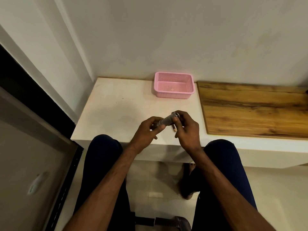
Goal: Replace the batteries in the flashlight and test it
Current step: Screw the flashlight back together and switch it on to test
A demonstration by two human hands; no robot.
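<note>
**Flashlight in both hands, battery swap under way**

Above the front edge of the pale surface (116, 104), a person holds the grey flashlight (166, 121) between both hands, tilted so its far end rises to the right. The left hand (146, 130) is closed around the lower end; the right hand (186, 129) pinches the upper end with its fingertips, as if twisting or seating a cap (which part is being turned is too small to tell). One battery (174, 128) lies on the surface just beneath the flashlight, so the swap looks only partly done; closing up and testing seem still to come. A pink basket (174, 95) sits well behind, nearly empty. Both forearms reach forward over the knees, wrists bent inward.
</note>
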